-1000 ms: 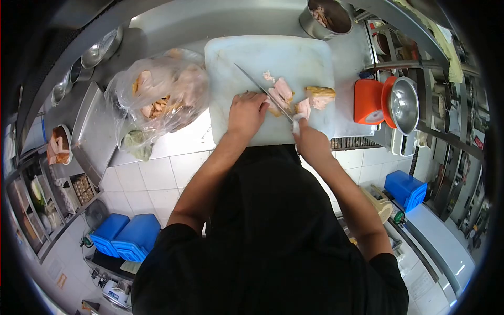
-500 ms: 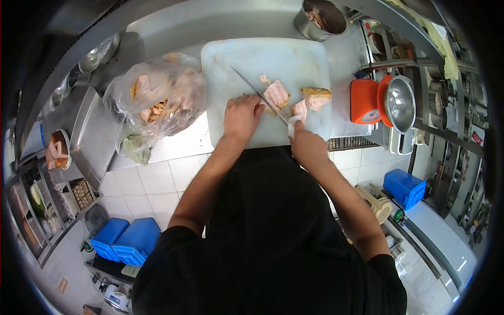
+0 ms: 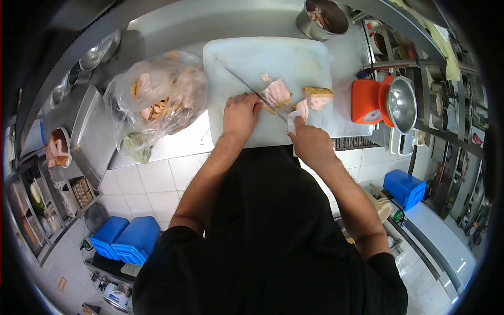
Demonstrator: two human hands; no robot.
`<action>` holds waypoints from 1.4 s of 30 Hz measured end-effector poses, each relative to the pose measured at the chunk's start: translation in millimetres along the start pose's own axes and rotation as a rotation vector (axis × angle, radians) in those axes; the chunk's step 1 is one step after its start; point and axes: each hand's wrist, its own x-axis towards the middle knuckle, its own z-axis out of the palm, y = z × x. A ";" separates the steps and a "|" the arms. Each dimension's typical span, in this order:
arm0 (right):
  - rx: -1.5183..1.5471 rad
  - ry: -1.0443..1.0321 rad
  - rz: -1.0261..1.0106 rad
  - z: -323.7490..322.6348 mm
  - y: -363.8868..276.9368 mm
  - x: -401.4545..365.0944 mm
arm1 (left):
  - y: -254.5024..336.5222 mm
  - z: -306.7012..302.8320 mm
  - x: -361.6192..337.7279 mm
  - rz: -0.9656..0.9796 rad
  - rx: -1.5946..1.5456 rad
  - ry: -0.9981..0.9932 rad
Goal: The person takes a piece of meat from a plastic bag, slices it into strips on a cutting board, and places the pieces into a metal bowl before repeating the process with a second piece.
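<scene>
A stainless steel counter (image 3: pixel 210 23) runs through a cramped kitchen, and on it lies a large, white, round-cornered plastic cutting board (image 3: pixel 252 55). The right hand (image 3: pixel 315 146), at the board's near edge, has its fingers closed around the white handle of a long, thin-bladed steel knife (image 3: pixel 252 89). The blade slants away to the left across the board, its tip well past the left hand (image 3: pixel 241 116). That hand rests on the board, fingers bent and close together, fingertips just beside the blade; I cannot tell whether they pinch anything.

Just right of the blade sits a pale pink block of meat (image 3: pixel 277 93), with a small pink scrap (image 3: pixel 266 78) near its far end. A brown-edged meat chunk (image 3: pixel 318 98) lies farther right. Left of the board stands a clear plastic bag of meat (image 3: pixel 184 97); to the right is an orange scale (image 3: pixel 365 100).
</scene>
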 end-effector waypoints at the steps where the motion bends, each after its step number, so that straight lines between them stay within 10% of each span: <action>1: 0.010 -0.004 -0.003 10.4 2.1 2.3 | -0.5 -1.3 -0.3 0.027 -0.001 0.020; 42: 0.045 0.073 0.003 13.0 29.7 -12.4 | 2.2 -6.7 12.3 -0.082 -0.160 -0.002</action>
